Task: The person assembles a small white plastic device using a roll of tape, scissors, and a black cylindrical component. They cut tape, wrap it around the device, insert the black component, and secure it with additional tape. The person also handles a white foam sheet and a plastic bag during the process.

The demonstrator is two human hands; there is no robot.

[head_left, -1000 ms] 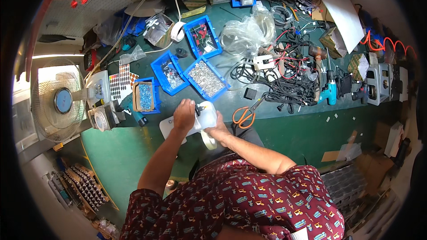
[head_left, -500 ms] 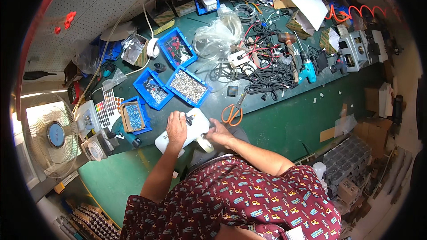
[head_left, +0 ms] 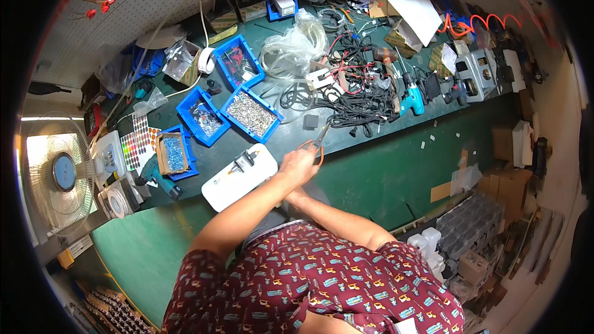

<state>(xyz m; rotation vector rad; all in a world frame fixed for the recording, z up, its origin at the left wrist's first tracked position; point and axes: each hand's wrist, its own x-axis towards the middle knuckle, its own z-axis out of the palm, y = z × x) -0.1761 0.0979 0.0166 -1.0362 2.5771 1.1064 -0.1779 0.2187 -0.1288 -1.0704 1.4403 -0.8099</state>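
Observation:
A white, rounded plastic casing (head_left: 232,187) lies tilted at the bench's near edge, carrying a black fitting (head_left: 245,161) and a small metal part on its upper face. Across my body to the right reaches my left hand (head_left: 298,167), off the casing's right end. Its bent fingers overlap the orange handles of a pair of scissors (head_left: 319,146); whether they grip a handle is hidden. Under that forearm sits my right hand (head_left: 295,196), mostly covered, so its fingers and anything in them cannot be seen.
Blue bins (head_left: 253,115) of small screws and parts stand behind the casing. A teal drill (head_left: 162,179) lies left of it. Black cables (head_left: 359,108), a clear bag (head_left: 297,49) and another drill (head_left: 411,96) cover the right side. A fan (head_left: 64,172) stands far left.
My left hand has left the casing's top and swung right to the scissors' handles. My right hand has gone under the left forearm; the pale roll beside it is now hidden. The view has shifted slightly.

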